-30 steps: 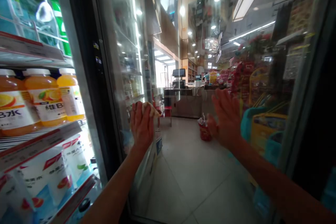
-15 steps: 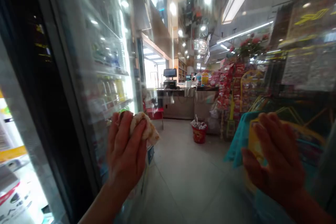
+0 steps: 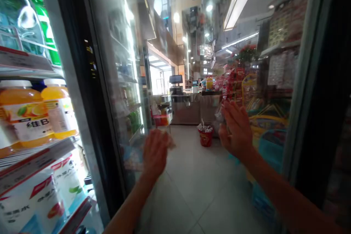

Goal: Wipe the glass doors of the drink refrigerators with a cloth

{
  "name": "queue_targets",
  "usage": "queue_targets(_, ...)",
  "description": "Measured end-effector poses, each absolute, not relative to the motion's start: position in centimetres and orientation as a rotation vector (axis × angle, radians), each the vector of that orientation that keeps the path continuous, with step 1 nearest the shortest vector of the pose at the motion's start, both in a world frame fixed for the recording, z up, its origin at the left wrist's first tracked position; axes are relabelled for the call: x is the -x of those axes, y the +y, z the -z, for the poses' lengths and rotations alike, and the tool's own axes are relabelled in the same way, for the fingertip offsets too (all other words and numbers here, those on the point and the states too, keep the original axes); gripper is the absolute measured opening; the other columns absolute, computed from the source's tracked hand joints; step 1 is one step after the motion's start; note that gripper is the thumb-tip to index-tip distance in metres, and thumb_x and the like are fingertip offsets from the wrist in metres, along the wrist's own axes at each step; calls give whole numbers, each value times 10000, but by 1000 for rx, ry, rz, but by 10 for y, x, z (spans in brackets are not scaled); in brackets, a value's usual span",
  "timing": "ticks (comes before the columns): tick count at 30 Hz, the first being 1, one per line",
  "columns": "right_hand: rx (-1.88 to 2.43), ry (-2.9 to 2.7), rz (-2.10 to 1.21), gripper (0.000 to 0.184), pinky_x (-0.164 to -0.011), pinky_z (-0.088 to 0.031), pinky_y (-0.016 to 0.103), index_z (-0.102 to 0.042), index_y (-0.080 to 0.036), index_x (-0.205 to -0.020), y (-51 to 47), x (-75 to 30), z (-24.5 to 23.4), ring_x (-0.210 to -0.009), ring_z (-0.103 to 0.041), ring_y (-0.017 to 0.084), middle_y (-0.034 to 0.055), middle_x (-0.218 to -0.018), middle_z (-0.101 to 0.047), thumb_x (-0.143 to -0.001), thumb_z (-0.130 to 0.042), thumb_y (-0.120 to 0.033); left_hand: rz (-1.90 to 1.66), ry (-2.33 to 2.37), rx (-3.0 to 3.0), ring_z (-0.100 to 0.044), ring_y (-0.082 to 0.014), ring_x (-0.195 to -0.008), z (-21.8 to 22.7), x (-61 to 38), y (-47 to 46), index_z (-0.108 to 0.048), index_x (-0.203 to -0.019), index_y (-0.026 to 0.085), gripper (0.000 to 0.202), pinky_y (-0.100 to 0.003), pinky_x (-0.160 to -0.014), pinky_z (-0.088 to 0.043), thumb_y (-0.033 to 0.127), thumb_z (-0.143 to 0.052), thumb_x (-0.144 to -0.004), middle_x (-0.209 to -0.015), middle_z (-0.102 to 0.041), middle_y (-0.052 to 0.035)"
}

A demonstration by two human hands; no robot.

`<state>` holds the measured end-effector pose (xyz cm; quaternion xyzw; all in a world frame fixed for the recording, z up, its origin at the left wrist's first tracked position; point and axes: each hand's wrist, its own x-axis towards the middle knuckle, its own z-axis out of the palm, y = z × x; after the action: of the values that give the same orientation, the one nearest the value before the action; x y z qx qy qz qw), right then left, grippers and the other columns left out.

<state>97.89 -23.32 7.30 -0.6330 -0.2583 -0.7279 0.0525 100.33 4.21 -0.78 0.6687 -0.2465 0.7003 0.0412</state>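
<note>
A pale, crumpled cloth (image 3: 171, 142) is under the fingers of my left hand (image 3: 155, 153), which is closed on it and slightly blurred. Most of the cloth is hidden behind the hand. Both hands are up at a large glass door (image 3: 109, 18) with a dark frame. My right hand (image 3: 238, 131) is open, fingers stretched out and palm towards the glass, with nothing seen in it. Whether its palm touches the pane, I cannot tell.
At the left, lit cooler shelves hold bottles of orange drink (image 3: 24, 117) and white-labelled bottles (image 3: 30, 204). Through the glass show a red bin (image 3: 205, 138), a counter (image 3: 186, 111), hanging red packets (image 3: 233, 78) and blue plastic furniture (image 3: 270, 150). Dark framing (image 3: 315, 98) edges the right side.
My left hand with the cloth has moved right and slightly down. The right hand has shifted left and up. More of the shelves at left and of the door's right edge now shows.
</note>
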Motion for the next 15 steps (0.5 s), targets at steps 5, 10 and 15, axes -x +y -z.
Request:
queue_targets(5, 1918, -792, 2097, 598, -1095, -324, 488, -311, -189, -1419, -225, -974, -59, -1346, -348, 237, 119, -1412, -438, -835, -420, -117, -2081, -343, -1820, -101, -231, -1418, 15, -1007, 44, -257, -1429, 196, 564, -499, -1146, -201, 122, -390, -886, -1521, -198, -103)
queue_targets(10, 1934, -1050, 1791, 575, -1034, -437, 427, -322, -182, -1415, -200, -954, -14, -1315, -401, 206, 122, -1382, -472, -849, -349, -84, -2032, -1100, -2097, -203, -189, -1389, 27, -997, -38, -308, -1408, 208, 555, -394, -1141, -252, 154, -429, -869, -1387, -455, -79)
queue_targets(15, 1844, -966, 1627, 505, -1025, -456, 350, -359, -139, -1392, -162, -955, 4, -1296, -427, 172, 134, -1379, -473, -889, -316, -127, -1947, -943, -2063, -186, -197, -1393, 9, -996, -34, -116, -1455, 137, 639, -405, -1090, -332, 175, -403, -885, -1432, -368, -158)
